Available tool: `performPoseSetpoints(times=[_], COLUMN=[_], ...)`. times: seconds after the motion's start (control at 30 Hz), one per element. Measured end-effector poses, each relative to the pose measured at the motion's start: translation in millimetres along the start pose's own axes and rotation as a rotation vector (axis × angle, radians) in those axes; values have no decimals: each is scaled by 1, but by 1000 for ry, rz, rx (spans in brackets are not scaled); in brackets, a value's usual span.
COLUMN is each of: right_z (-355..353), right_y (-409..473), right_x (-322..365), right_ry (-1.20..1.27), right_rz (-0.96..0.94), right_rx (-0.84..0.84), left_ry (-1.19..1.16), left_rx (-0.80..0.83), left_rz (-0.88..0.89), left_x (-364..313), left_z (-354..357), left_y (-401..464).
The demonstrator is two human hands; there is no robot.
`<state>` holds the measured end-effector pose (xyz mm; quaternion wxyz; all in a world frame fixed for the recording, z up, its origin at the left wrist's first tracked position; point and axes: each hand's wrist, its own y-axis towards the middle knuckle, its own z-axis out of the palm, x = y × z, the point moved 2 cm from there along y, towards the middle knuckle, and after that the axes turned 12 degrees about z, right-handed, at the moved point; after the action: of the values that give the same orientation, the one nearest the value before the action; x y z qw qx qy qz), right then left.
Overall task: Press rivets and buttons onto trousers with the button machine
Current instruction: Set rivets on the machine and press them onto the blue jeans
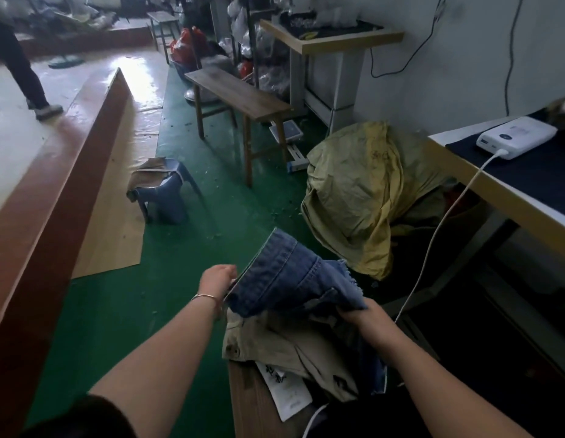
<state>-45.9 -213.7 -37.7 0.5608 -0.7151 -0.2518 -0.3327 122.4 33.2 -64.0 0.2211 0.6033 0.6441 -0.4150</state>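
Denim trousers (294, 276) between left hand (216, 278) and right hand (358, 312).

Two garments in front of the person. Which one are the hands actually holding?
The blue denim piece: left hand pinches its hemmed edge, right hand grips the frayed end. The khaki garment lies underneath on the bench, unheld.
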Motion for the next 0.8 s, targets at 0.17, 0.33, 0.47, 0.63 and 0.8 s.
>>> performPoseSetpoints(times=[0.17,0.33,0.47,0.63,0.8], right_z=[-8,-8,-17,-28,-45], right_y=[-1,-9,-16,-26,-35], right_x=[-8,-1,28,72,89], right_ry=[263,179,323,271,287], right_rz=[58,-12,-188,-462,-546], right_rx=[-41,-71,-188,-308,-378], left_ry=[276,678,711,725,423], left_rx=[-34,257,364,402,486], left_rz=[20,419,364,406,365], left_x=[20,-4,7,24,60], left_z=[24,73,80,54,29], left_y=[7,-14,-23,-35,-60])
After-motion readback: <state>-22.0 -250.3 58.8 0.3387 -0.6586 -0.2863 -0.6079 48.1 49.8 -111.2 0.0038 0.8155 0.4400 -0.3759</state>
